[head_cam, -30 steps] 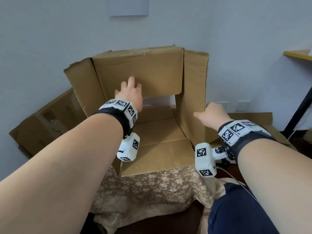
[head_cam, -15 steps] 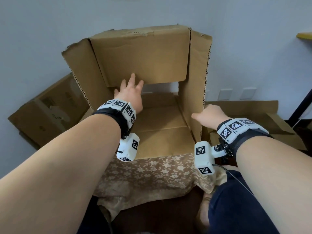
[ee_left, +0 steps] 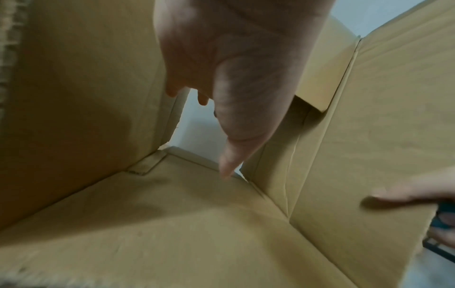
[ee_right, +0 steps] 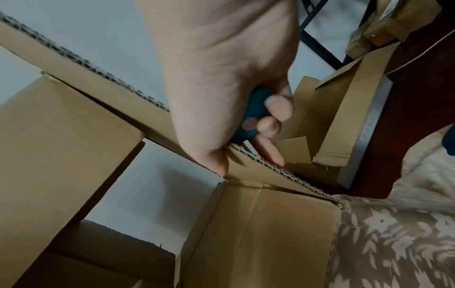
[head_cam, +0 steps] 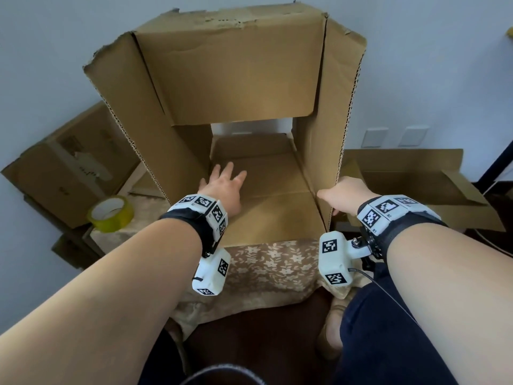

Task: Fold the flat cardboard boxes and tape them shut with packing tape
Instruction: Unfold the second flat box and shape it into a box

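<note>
The right flap [head_cam: 330, 134] of the open cardboard box [head_cam: 236, 79], lying on its side on the table [head_cam: 266, 268], is pinched by the right hand [head_cam: 344, 194], with what seems a dark tool tucked in its curled fingers. The left hand [head_cam: 224, 187] is spread flat inside. If the pinch slips, the flap could be sprung outward. The tape roll [head_cam: 111, 213] is left beside the box.

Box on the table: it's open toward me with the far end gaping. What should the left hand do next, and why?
Probably press the left hand toward the far end of the box to fold its flap shut. The hand lies open inside, the wall shows through the far gap, the right hand grips the right flap, and the tape roll sits unused.
</note>
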Motion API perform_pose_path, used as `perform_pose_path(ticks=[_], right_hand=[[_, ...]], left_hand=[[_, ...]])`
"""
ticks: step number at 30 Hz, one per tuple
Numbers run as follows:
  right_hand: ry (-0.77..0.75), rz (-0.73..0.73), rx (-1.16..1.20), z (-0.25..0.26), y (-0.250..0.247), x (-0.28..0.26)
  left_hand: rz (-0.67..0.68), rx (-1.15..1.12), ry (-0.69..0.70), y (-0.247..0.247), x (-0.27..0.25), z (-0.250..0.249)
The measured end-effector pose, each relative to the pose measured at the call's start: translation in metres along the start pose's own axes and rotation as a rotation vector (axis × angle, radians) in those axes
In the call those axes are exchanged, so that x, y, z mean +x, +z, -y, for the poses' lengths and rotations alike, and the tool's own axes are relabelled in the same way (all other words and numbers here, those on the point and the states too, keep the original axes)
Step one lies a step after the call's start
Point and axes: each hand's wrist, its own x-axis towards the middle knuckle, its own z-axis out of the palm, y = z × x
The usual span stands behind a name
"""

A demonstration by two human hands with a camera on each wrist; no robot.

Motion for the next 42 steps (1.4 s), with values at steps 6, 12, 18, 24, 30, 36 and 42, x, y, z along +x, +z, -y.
perform_pose_path(ticks=[6,12,18,24,30,36,42], right_hand=[[0.021,0.002,-0.061,-0.005,0.012,0.0],[0.07,0.019,-0.128,-0.013,0.027,0.006],[0.079,0.033,-0.151,-0.017,0.034,0.008],[0.092,0.03,-0.167,-0.019,0.034,0.009],[0.074,-0.029,-0.181,-0.021,0.029,0.013],[0.009,-0.187,-0.071,-0.014,0.013,0.008],[-0.03,-0.304,-0.028,-0.007,0.002,0.004]], left_hand=[[0.139,0.082,0.062,0.033,-0.003,0.002],[0.261,0.133,0.05,0.05,-0.005,0.004],[0.338,0.169,0.019,0.054,-0.006,0.005],[0.248,0.176,0.057,0.051,-0.009,0.003],[0.197,0.126,0.042,0.016,-0.01,0.002],[-0.072,0.035,-0.072,-0.027,-0.004,0.002],[-0.323,0.107,-0.002,-0.051,0.01,-0.003]])
